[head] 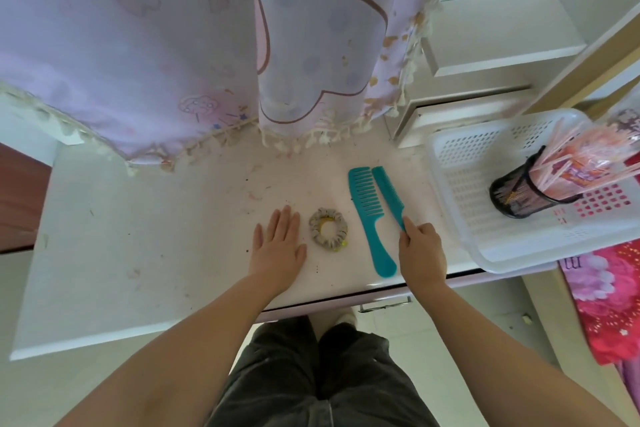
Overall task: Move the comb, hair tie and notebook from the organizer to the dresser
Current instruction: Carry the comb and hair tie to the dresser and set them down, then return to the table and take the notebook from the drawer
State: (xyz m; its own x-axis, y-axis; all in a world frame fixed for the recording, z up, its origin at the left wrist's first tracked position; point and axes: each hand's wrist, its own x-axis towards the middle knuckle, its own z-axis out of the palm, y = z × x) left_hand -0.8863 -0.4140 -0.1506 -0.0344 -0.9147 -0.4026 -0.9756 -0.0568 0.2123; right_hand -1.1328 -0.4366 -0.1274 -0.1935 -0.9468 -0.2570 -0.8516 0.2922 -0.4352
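Slim teal plastic fine-tooth comb [388,196] being pinched at its handle by right hand [421,251], left hand [278,243] being rested flat (fingers spread, empty) on white dresser top [138,236], grey fabric scrunchie hair tie [328,229] and wide-tooth teal comb [370,218] lying between, white perforated plastic organizer basket [460,191] at right.

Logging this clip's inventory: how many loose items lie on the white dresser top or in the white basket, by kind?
Teal plastic combs: 2, a wide-tooth comb and a fine-tooth comb held at its tip by the right hand
Grey fabric hair tie: 1
Black mesh cup of pink sticks, in the basket: 1
Total: 4
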